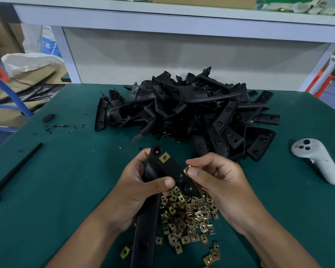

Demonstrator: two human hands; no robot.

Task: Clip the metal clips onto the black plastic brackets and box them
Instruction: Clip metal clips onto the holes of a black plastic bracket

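1. My left hand [141,182] grips the black bracket [170,172], its long axis slanting away to the upper left.
2. My right hand [217,176] pinches a metal clip [187,168] touching the bracket's right edge.
3. One clip [164,157] already sits farther up.

The left hand [141,188] grips a black bracket [169,171]; the right hand [219,180] pinches a metal clip [187,169] against its right edge, above loose clips [188,215].

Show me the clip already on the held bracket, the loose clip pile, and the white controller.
Fitted clip [164,157], head view, its flat brass face.
Clip pile [190,215], head view, middle of the heap.
White controller [307,149], head view, its button head.
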